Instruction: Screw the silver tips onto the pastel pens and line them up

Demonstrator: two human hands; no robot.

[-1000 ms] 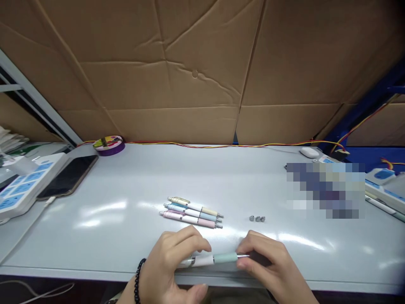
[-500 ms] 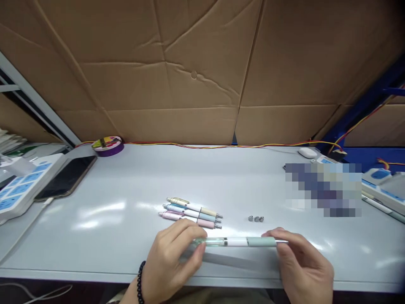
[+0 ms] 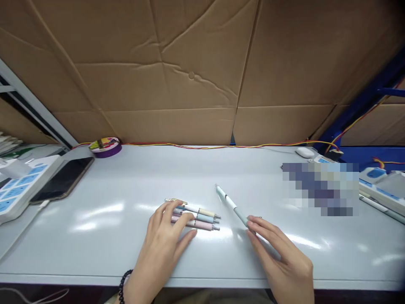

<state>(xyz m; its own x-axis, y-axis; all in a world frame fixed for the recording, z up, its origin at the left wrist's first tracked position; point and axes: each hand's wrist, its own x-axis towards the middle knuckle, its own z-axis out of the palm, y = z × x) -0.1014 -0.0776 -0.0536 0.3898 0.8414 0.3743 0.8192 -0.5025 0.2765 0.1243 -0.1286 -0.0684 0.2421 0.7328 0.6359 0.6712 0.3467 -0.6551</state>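
A green-and-white pen [image 3: 232, 203] slants away from me, its lower end pinched between the thumb and fingers of my right hand [image 3: 283, 257]. To its left, three pens lie side by side: a cream pen [image 3: 207, 213], a blue pen [image 3: 206, 218] and a pink pen [image 3: 204, 226]. My left hand [image 3: 163, 245] is spread over their left ends, fingers on or just above them and thumb apart. It covers parts of the blue and pink pens. The small metal pieces are almost wholly hidden behind my right fingers.
On the left are a phone [image 3: 65, 179] with a charging cable, a power strip [image 3: 22, 188] and a purple tape roll [image 3: 107, 150]. A white mouse-shaped item [image 3: 304, 152], a blurred patch and another power strip [image 3: 384, 194] are on the right. Cardboard [image 3: 190, 97] backs the table.
My left hand has let go of the green pen and moved left onto the three pens. My right hand has tilted the green pen from level to slanting, its free end swung away from me.
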